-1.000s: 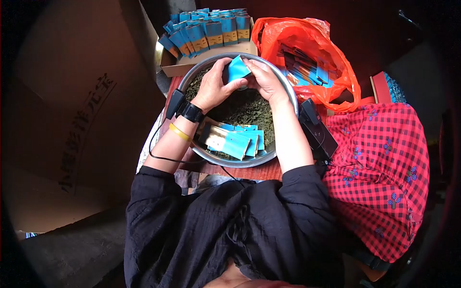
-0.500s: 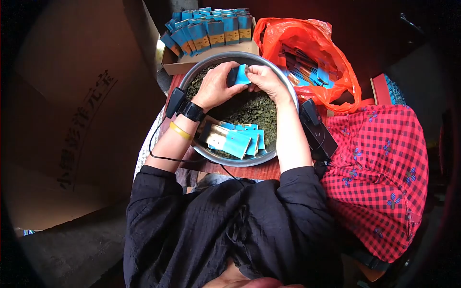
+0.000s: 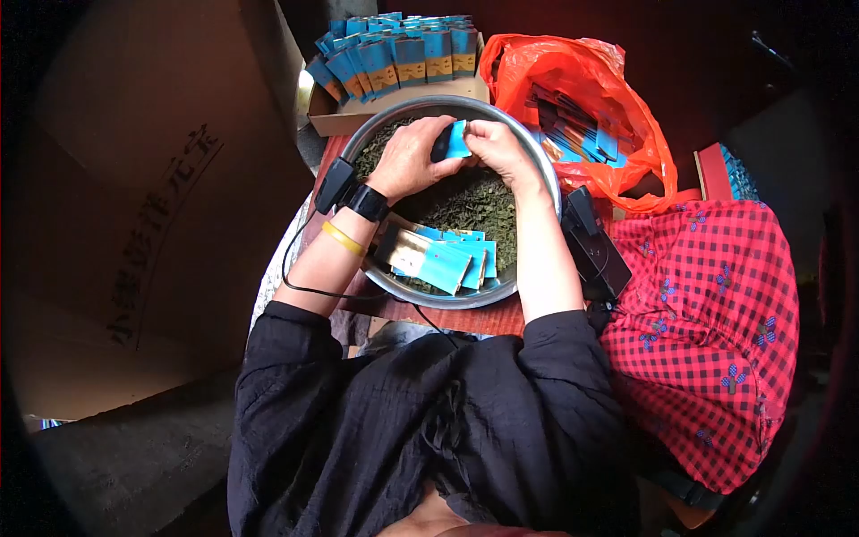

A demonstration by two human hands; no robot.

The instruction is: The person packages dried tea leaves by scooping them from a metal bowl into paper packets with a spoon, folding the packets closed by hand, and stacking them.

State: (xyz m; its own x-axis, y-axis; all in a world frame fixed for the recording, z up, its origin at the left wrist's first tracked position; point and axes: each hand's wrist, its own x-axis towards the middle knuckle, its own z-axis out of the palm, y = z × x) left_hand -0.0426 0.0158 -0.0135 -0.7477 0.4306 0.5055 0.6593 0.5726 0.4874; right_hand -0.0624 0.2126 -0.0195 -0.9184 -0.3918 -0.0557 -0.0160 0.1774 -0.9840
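Over a round metal basin (image 3: 548,179) of dark green dried leaves (image 3: 465,199), both hands hold one small blue packet (image 3: 457,140). My left hand (image 3: 412,159) grips its left side, thumb below and fingers behind. The fingers of my right hand (image 3: 498,150) pinch the packet's right edge near the top. Part of the packet is hidden by the left hand. Several more blue and gold packets (image 3: 445,265) lie overlapping on the leaves at the basin's near side.
An open cardboard box (image 3: 344,119) behind the basin holds rows of upright blue packets (image 3: 410,61). Right of it, a red plastic bag (image 3: 649,161) contains more packets. A red checked cloth (image 3: 707,313) lies at right; a large cardboard box (image 3: 116,224) stands at left. A black cable (image 3: 295,285) crosses the left forearm.
The whole view has shifted slightly. Both hands still hold the packet at nearly the same spot over the basin, with only a slight change in the packet's angle.
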